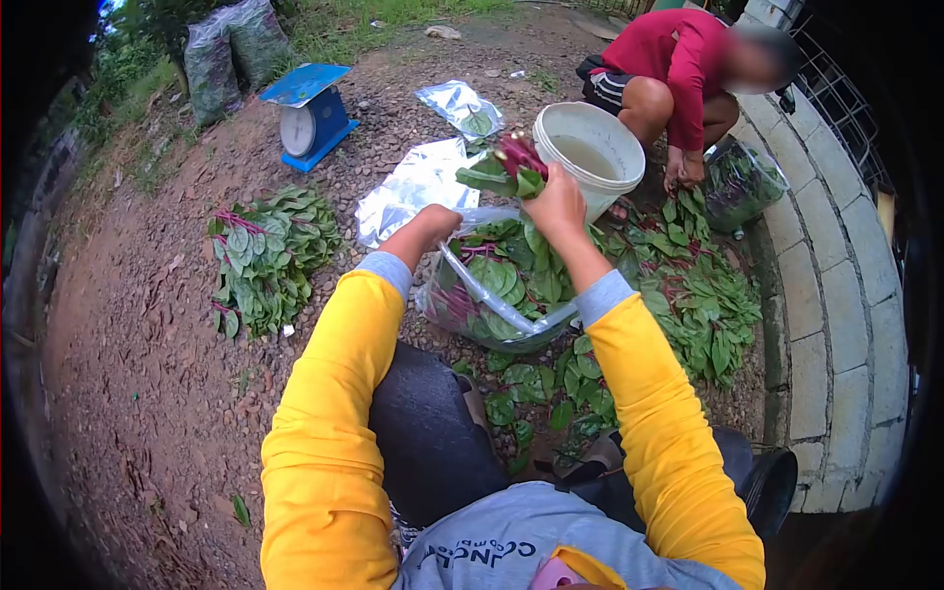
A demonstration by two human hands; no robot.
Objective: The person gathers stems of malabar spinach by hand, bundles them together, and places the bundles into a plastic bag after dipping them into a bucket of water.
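My right hand (558,205) is closed round a bunch of leafy greens (513,162) with red-purple stems, held above the far side of a clear plastic bag (497,313). Leafy greens (497,270) fill much of the bag, which stands on the ground before my knees. At the bag's left far rim is my left hand (433,226), its fingers closed on the plastic edge. Crumpled silvery plastic (408,192) lies just beyond this hand.
A white bucket (590,147) of cloudy liquid stands beyond the bag. Leaf piles lie left (270,258) and right (703,305). A blue scale (312,116) and full sacks (211,74) stand far left. A person in red (678,69) crouches near another bag (742,187), beside a block kerb (811,295).
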